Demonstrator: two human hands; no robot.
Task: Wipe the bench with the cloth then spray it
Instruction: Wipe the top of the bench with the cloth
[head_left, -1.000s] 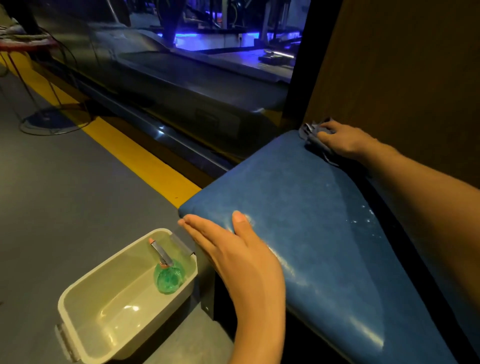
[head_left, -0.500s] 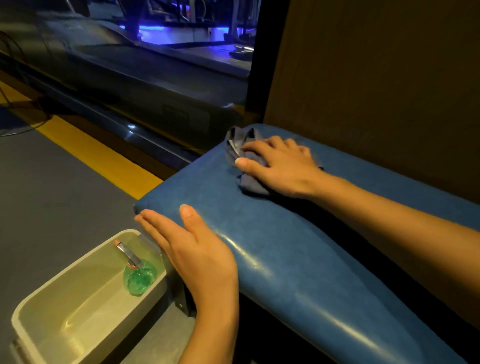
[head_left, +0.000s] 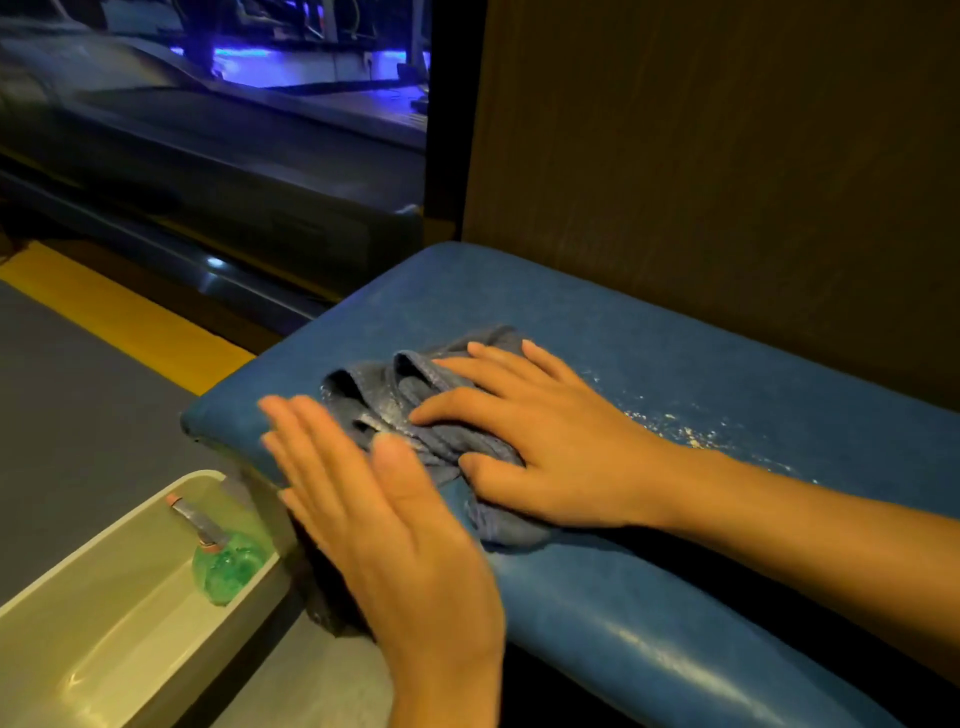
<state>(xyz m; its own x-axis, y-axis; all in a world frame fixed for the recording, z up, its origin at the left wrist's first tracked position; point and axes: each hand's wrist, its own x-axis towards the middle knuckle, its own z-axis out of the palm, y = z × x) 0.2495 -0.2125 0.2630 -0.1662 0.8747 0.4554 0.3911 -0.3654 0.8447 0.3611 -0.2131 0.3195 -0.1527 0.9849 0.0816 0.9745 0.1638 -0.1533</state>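
Your right hand (head_left: 550, 447) lies palm down on a crumpled grey-blue cloth (head_left: 415, 410), fingers spread flat and pressing it onto the padded blue bench (head_left: 675, 374) near the bench's left end — pressing, not pinching or gripping. Your left hand (head_left: 384, 519) is open with its fingers straight and together, blurred, at the bench's front edge just beside the cloth; you cannot tell whether it touches the cloth or the bench. Pale specks dot the bench surface just beyond your right wrist. A dark brown wall panel (head_left: 727, 156) rises behind the bench. On the grey floor (head_left: 78, 415) below the bench's left end sits a cream plastic tub (head_left: 104, 639), and inside it a green spray bottle (head_left: 228, 566) lies tilted against the tub's near corner — well apart from both hands. A yellow stripe (head_left: 119, 317) crosses the floor beyond.
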